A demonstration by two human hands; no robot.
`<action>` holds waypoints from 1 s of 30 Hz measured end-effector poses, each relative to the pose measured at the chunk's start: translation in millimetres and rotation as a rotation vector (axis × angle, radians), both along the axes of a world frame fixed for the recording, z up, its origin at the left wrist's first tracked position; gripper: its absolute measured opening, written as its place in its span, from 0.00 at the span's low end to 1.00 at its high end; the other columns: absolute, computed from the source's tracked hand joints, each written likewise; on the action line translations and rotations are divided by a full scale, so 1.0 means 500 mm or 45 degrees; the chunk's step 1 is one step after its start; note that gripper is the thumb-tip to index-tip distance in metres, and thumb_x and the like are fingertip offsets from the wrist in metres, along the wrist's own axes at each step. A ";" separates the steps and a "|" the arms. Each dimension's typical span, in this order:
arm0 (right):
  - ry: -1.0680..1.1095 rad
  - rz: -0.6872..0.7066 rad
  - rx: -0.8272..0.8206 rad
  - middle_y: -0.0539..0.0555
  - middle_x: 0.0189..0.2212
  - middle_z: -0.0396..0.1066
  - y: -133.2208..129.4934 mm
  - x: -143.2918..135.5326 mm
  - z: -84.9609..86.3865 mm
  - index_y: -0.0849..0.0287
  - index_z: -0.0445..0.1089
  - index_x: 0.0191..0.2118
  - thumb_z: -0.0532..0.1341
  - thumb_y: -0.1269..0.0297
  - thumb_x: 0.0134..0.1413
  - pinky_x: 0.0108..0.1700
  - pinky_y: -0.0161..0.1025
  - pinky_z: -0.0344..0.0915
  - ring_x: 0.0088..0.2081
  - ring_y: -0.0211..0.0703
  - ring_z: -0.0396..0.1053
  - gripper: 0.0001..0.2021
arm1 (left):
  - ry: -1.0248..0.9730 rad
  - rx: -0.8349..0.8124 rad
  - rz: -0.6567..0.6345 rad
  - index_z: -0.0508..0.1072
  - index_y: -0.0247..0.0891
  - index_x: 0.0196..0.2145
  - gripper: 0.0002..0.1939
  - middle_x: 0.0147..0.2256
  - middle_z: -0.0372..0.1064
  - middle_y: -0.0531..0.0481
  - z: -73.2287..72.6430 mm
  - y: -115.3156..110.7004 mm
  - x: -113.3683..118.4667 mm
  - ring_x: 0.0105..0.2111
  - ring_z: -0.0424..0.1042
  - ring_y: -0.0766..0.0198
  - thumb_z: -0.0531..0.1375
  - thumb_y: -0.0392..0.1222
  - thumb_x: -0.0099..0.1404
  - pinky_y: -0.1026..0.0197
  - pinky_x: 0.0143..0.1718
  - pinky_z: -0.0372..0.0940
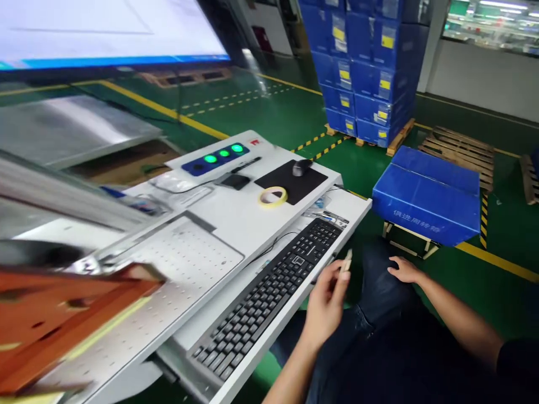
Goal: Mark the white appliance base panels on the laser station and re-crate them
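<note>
My left hand (pixel 327 300) is closed around a small cream-coloured, knife-like tool (pixel 346 261) with its pale narrow tip pointing up; its exact kind is unclear. That hand is near the front edge of the pull-out shelf, beside the black keyboard (pixel 273 294). Over by my knee, my right hand (pixel 406 270) rests with its fingers loosely apart and nothing visible in them. On the white desk, a roll of yellowish tape (pixel 273 197) overlaps the black mouse pad (pixel 273 178), where a black mouse (pixel 302 167) sits.
A blue box (pixel 427 193) stands on a low frame beyond my right hand. Stacked blue boxes (pixel 370 73) rise behind. At left are a perforated plate (pixel 189 258), a blurred orange part (pixel 63 325) and a monitor (pixel 105 33). Green lights glow on a panel (pixel 217 159).
</note>
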State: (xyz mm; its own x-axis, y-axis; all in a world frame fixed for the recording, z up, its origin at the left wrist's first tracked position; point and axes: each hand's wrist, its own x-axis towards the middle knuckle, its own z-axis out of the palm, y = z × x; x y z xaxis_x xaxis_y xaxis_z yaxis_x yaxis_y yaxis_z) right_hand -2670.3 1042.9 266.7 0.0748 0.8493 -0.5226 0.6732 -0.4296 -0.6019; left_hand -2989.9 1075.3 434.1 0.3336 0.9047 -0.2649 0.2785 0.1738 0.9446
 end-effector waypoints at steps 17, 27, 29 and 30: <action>0.393 -0.266 0.330 0.59 0.50 0.83 0.118 0.225 0.151 0.56 0.78 0.57 0.64 0.51 0.68 0.50 0.48 0.81 0.45 0.50 0.82 0.19 | -0.397 -0.226 -0.362 0.76 0.51 0.52 0.27 0.32 0.72 0.51 0.081 0.135 0.228 0.24 0.71 0.62 0.60 0.73 0.70 0.60 0.22 0.66; -0.587 0.199 0.686 0.58 0.57 0.80 0.740 0.386 0.184 0.57 0.78 0.59 0.58 0.69 0.72 0.64 0.52 0.73 0.57 0.52 0.78 0.17 | 0.083 0.072 -0.414 0.75 0.43 0.48 0.12 0.33 0.76 0.49 -0.048 0.658 0.335 0.29 0.77 0.61 0.60 0.52 0.75 0.60 0.30 0.70; -0.724 0.292 0.668 0.61 0.63 0.76 0.848 0.410 0.166 0.60 0.76 0.63 0.56 0.71 0.71 0.68 0.53 0.69 0.62 0.53 0.74 0.20 | 0.258 0.204 -0.424 0.78 0.42 0.46 0.11 0.32 0.77 0.48 -0.083 0.758 0.384 0.31 0.79 0.59 0.59 0.48 0.76 0.58 0.34 0.70; -0.778 0.338 0.654 0.62 0.65 0.73 0.896 0.423 0.157 0.60 0.74 0.65 0.56 0.72 0.71 0.70 0.54 0.67 0.65 0.54 0.71 0.22 | 0.333 0.245 -0.421 0.79 0.41 0.45 0.11 0.31 0.77 0.46 -0.101 0.803 0.410 0.32 0.79 0.57 0.59 0.48 0.77 0.57 0.36 0.70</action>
